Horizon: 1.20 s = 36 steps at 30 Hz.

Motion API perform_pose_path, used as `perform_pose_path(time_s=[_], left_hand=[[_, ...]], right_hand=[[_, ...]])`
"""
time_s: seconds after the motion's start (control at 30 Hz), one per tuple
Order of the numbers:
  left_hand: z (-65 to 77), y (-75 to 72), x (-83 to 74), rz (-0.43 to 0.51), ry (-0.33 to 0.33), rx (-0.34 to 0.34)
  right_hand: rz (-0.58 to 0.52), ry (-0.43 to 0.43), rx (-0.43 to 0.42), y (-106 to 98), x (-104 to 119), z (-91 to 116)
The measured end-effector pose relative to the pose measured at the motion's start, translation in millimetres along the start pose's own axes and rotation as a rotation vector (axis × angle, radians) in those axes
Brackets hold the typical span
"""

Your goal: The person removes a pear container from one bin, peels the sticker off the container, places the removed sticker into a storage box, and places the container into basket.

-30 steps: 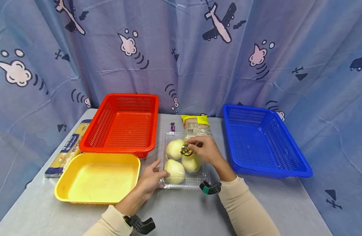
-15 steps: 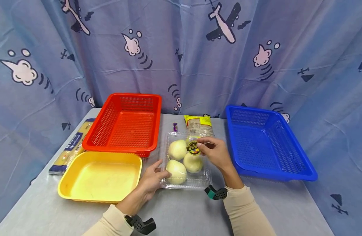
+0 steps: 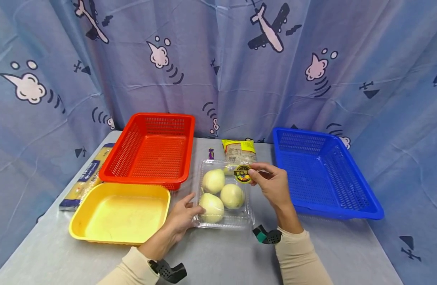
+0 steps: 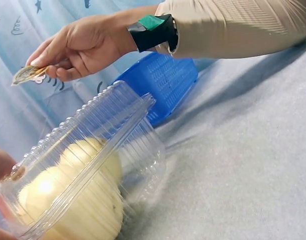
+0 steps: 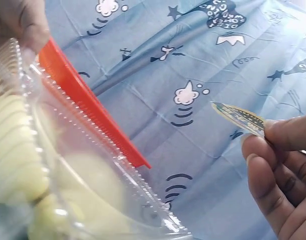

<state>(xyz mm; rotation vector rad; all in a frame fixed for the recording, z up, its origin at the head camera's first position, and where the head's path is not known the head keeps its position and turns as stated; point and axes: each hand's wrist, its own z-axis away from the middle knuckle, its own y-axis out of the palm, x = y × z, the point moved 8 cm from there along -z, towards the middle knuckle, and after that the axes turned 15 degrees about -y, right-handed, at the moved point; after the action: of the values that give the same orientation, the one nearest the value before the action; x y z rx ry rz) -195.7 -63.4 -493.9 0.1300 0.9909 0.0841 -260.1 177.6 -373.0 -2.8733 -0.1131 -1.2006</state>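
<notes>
Pinching a round label in the air above a clear box of pears.
Between right thumb and fingers, the right hand point(image 3: 270, 180) holds the black-and-gold label point(image 3: 242, 173), clear of the lid; it bears Chinese characters and fruit pictures, the small lettering unreadable. The left hand point(image 3: 181, 217) touches the left front of the box point(image 3: 236, 222), thumb and forefinger spread. 4 pale pears point(image 3: 232, 196) show inside, 1 partly covered. Behind stands a yellow-topped bag point(image 3: 240, 152), its print too small to read; the long packet point(image 3: 88, 172) at left has white lettering on dark blue, also illegible.
</notes>
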Motion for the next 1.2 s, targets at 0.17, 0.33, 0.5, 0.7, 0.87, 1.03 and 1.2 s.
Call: perform_pose_path(time_s=[0.17, 0.33, 0.5, 0.7, 0.87, 1.03, 1.2], left_hand=[[4.2, -2.9, -4.9, -0.047, 0.047, -0.033], [13.1, -6.8, -12.2, -0.12, 0.111, -0.069], [25.8, -12.3, -25.5, -0.163, 0.17, -0.087], [43.5, -18.5, -42.9, -0.16, 0.245, -0.08], [54.1, -25.7, -51.9, -0.148, 0.279, -0.066], [63.2, -30.7, -59.4, -0.137, 0.316, 0.002], [73.7, -36.4, -68.3, -0.171, 0.399, 0.061]], right_hand=[[-0.005, -0.023, -0.058, -13, 8, -2], [-0.004, -0.051, -0.091, -23, 15, -2], [-0.014, -0.048, -0.082, -22, 15, -2], [-0.029, -0.055, -0.086, -20, 17, -3], [-0.028, -0.06, -0.093, -19, 18, -4], [-0.031, -0.049, -0.113, -18, 19, -4], [-0.038, -0.047, -0.117, -18, 19, -3]])
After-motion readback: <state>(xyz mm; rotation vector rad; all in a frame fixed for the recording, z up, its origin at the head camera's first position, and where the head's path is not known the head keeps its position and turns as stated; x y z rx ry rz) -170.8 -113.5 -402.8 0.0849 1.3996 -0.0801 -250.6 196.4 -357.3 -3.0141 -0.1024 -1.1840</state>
